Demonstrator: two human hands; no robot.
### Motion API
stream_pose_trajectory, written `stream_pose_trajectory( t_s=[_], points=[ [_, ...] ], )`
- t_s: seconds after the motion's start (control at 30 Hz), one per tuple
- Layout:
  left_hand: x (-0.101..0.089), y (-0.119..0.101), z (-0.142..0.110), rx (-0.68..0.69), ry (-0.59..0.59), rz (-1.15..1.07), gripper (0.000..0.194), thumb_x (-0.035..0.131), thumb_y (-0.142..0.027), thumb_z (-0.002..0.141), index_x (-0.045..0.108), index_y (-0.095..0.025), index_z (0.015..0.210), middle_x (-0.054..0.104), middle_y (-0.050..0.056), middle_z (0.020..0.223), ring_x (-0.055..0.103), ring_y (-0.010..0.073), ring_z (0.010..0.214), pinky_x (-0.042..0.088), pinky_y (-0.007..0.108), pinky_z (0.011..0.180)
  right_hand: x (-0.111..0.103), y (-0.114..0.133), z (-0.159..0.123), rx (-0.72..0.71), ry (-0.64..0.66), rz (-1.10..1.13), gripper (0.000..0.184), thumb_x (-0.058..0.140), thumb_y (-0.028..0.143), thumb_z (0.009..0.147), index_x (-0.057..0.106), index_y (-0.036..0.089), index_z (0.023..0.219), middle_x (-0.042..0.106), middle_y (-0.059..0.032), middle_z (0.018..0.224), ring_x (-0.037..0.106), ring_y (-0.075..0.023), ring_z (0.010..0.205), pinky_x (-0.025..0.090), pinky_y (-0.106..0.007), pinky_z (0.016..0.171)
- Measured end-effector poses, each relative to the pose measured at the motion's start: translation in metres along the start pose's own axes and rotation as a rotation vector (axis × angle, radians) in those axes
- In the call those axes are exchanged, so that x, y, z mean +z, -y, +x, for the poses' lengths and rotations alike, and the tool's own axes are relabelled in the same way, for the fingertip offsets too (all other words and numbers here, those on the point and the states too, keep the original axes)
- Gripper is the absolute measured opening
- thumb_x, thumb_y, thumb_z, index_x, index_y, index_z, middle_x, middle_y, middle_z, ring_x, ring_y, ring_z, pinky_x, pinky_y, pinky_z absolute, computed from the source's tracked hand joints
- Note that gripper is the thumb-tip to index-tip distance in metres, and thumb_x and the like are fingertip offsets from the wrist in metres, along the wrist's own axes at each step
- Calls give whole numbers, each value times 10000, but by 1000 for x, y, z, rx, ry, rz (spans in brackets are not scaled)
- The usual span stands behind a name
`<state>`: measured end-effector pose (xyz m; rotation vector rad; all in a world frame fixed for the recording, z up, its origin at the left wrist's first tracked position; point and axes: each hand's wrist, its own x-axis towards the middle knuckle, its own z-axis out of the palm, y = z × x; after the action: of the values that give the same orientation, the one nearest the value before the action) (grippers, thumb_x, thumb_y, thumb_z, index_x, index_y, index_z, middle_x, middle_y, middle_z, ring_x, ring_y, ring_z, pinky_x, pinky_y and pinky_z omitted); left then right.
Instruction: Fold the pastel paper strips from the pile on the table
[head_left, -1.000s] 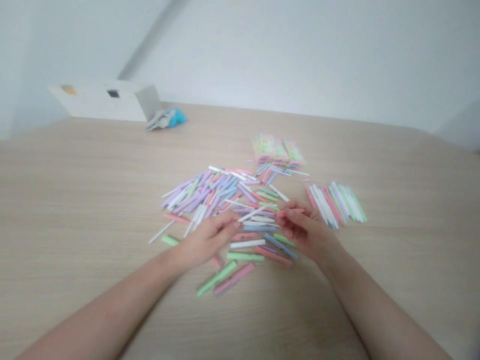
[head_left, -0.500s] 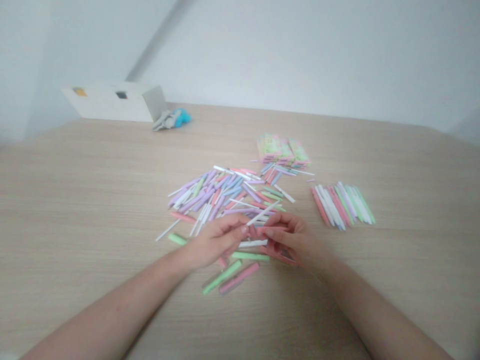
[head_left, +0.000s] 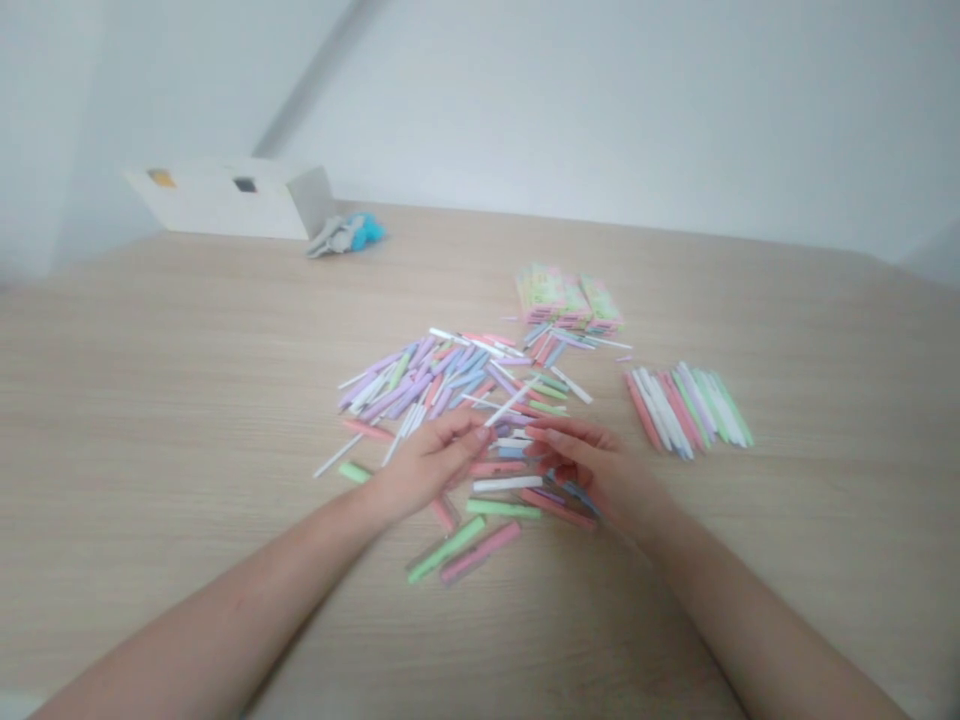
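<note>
My left hand (head_left: 442, 455) is closed in a pinch around the lower end of a thin white stick (head_left: 514, 400), which tilts up to the right over a pile of pastel tubes (head_left: 405, 385). Facing it, my right hand (head_left: 589, 460) has thumb and forefinger pressed together, with what looks like the end of a pink tube (head_left: 535, 433) at the tips; most of it is hidden. The two hands are slightly apart. Under and in front of them lie a white tube (head_left: 507, 484), a green tube (head_left: 446, 550) and a pink tube (head_left: 481, 552).
A row of pastel tubes (head_left: 686, 410) lies side by side at the right. Behind the pile stand stacked printed packs (head_left: 566, 300). At the back left are a white box (head_left: 225, 205) and a crumpled grey and blue item (head_left: 349, 235) on the wooden table (head_left: 187, 400).
My hands have drawn slightly apart, the right one rising a little. The white stick has shifted slightly left with my left hand. More of the tubes beneath now shows between the hands.
</note>
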<state>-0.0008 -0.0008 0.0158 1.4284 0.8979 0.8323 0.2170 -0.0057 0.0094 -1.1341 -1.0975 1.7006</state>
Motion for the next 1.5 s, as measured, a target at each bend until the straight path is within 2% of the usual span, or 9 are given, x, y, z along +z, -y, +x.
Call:
stream_pose_trajectory(
  t_s=[0.2, 0.33, 0.47, 0.53, 0.73, 0.9, 1.03, 1.23, 1.5],
  points=[
    [0, 1, 0, 15, -8, 78, 308, 509, -444, 862, 548, -154, 764, 363, -74, 465, 347, 69, 449, 299, 190, 450, 4, 5, -7, -226, 11, -658, 215, 593, 373, 814, 691, 202, 899, 702, -37, 862, 636, -173, 776, 477, -286, 677],
    [-2, 4, 1, 35, -17, 100, 301, 506, -429, 865, 564, -149, 772, 393, -65, 480, 374, 75, 471, 311, 191, 476, 4, 10, -13, -327, -73, -1085, 180, 560, 340, 826, 678, 206, 841, 692, -28, 785, 623, -190, 729, 465, -328, 694],
    [-2, 6, 1, 40, -18, 94, 286, 511, -417, 864, 573, -150, 781, 382, -72, 465, 354, 72, 451, 292, 192, 466, 4, 15, -15, -316, -42, -924, 316, 543, 319, 844, 609, 222, 1137, 680, -59, 1046, 633, -202, 920, 486, -327, 800],
    [-2, 6, 0, 41, -21, 85, 278, 512, -410, 866, 571, -152, 780, 368, -78, 451, 329, 68, 432, 275, 192, 453, 6, 18, -16, -283, 44, -788, 325, 543, 316, 848, 601, 223, 1155, 653, -58, 1115, 620, -191, 973, 490, -301, 818],
    [-1, 4, 0, 13, -22, 61, 274, 519, -401, 863, 558, -151, 757, 365, -80, 449, 274, 58, 408, 240, 193, 427, 16, 20, -18, -119, 33, -690, 242, 501, 404, 863, 589, 183, 818, 573, 21, 669, 541, -105, 584, 469, -224, 537],
    [-7, 6, 4, 59, -121, -12, 267, 532, -402, 858, 539, -152, 766, 383, -72, 504, 277, 46, 412, 203, 184, 395, 13, 13, -17, -51, 33, -589, 118, 505, 315, 851, 458, 208, 837, 537, 44, 722, 491, -83, 566, 413, -195, 490],
    [-15, 6, 6, 80, -228, -95, 235, 513, -382, 877, 506, -170, 776, 398, -72, 528, 273, 38, 385, 190, 175, 362, 12, 10, -19, -168, 73, -804, 57, 485, 182, 821, 448, 204, 783, 500, 42, 720, 478, -100, 633, 385, -213, 555],
    [-18, 4, 8, 141, -296, -227, 171, 514, -342, 881, 521, -182, 822, 372, -80, 509, 259, 34, 355, 178, 161, 336, 19, 12, -21, -308, 138, -1206, 139, 472, 173, 836, 487, 182, 698, 527, 24, 657, 455, -119, 625, 300, -239, 574],
    [-17, 8, 11, 152, -299, -192, 212, 513, -356, 882, 497, -177, 769, 373, -74, 494, 264, 32, 356, 168, 155, 338, 33, 27, -7, -422, 193, -1425, 167, 413, 192, 884, 579, 175, 884, 631, -46, 885, 543, -154, 781, 339, -254, 683]
  ],
)
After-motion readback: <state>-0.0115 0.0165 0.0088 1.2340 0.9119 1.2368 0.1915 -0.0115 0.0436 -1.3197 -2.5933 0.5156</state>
